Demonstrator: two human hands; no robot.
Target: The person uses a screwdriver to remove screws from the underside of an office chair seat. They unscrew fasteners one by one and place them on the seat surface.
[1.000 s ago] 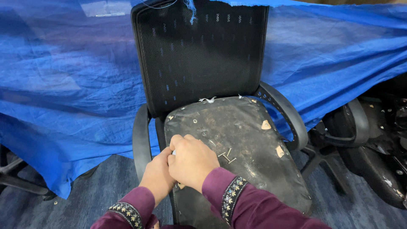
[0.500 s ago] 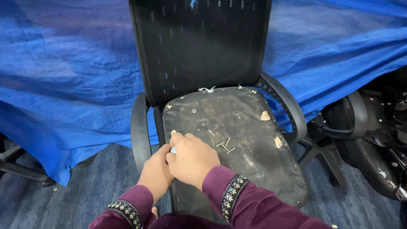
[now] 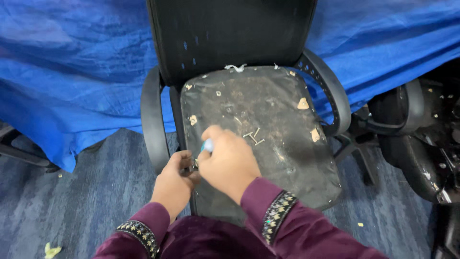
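Note:
A black office chair stands before me with its seat cushion gone, showing a bare, dirty black seat board (image 3: 268, 105). My right hand (image 3: 229, 162) is closed around a small tool with a light blue handle (image 3: 207, 145), held at the board's front left edge. My left hand (image 3: 175, 181) grips that same edge from the side, just beside the tool's tip. Several loose screws (image 3: 254, 136) lie on the board a little right of my right hand. The tool's tip is hidden by my fingers.
The chair's mesh backrest (image 3: 230, 33) and two black armrests (image 3: 149, 120) frame the board. A blue tarp (image 3: 72, 72) hangs behind. Another black chair's parts (image 3: 417, 129) lie at the right. Blue-grey carpet (image 3: 86, 201) with small scraps covers the floor.
The view has tilted downward. My hands have separated slightly at the board's front left edge, and the blue tool handle now shows above my right hand.

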